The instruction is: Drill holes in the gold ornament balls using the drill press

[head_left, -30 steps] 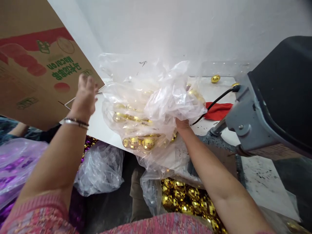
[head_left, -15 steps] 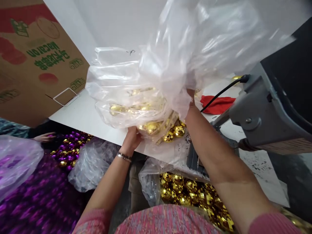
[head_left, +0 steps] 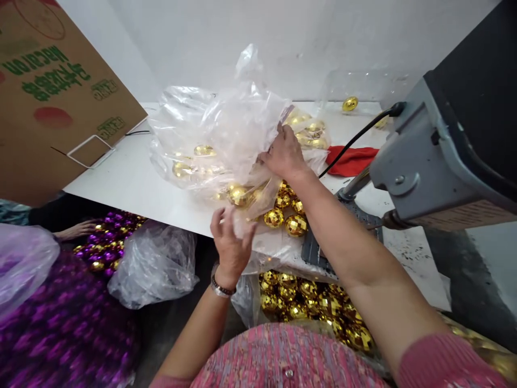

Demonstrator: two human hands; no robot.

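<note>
Here, one clear plastic bag (head_left: pixel 189 118) of gold mirror balls (head_left: pixel 204 151), its long axis along the front edge of the white worktop (head_left: pixel 121 180), lying mostly leftward of the right hand (head_left: pixel 285 153), which pinches its film; left hand (head_left: pixel 231 249) open, just below the bag, contact unclear.

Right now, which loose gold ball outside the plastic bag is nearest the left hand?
The mirrored gold ball just right of the left hand, on the white table. The other loose balls lie farther from the hand, beyond it.
</note>
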